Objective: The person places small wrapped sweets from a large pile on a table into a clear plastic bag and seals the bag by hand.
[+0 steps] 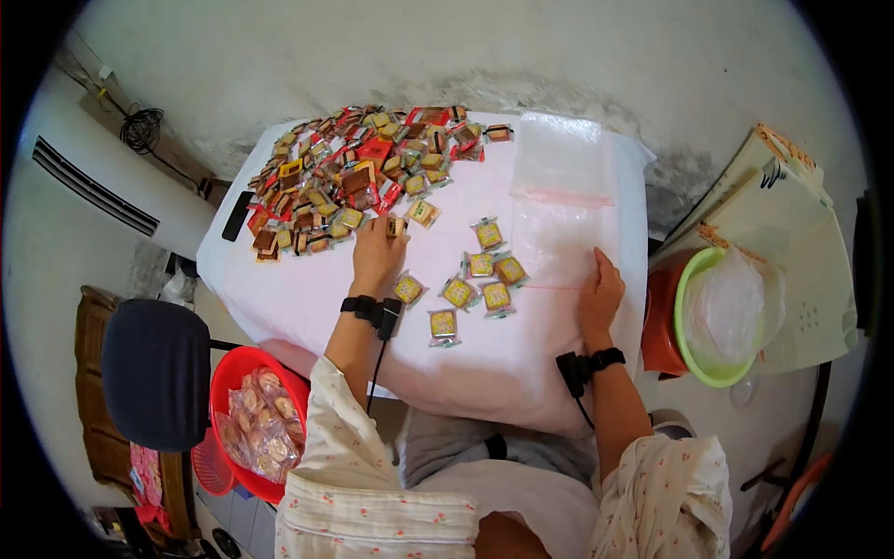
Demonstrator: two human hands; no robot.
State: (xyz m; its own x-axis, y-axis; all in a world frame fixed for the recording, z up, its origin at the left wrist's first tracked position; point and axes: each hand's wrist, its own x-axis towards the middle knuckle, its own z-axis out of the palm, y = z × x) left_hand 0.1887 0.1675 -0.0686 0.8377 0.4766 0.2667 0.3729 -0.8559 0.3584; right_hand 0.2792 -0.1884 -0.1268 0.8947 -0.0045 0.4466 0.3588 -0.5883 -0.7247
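At the front edge of a heap of wrapped snacks (345,177), my left hand (377,259) has its fingers closed on a small wrapped biscuit (397,226). Several yellow wrapped biscuits (457,293) lie loose between my two hands. Another yellow packet (423,213) is just right of my left fingers. My right hand (602,296) rests at the right side of the table, fingers loosely stretched, and nothing shows in them. Beside its fingertips lie flat clear plastic bags (562,168) with red seal lines. Both wrists wear black straps with small devices.
A white cloth covers the table (484,373); a black phone (237,216) lies at its left edge. On the left stand a red basin (223,391) of packaged round biscuits and a dark chair (156,373). At right, a green basin (687,326) holds clear bags, beside cardboard (792,270).
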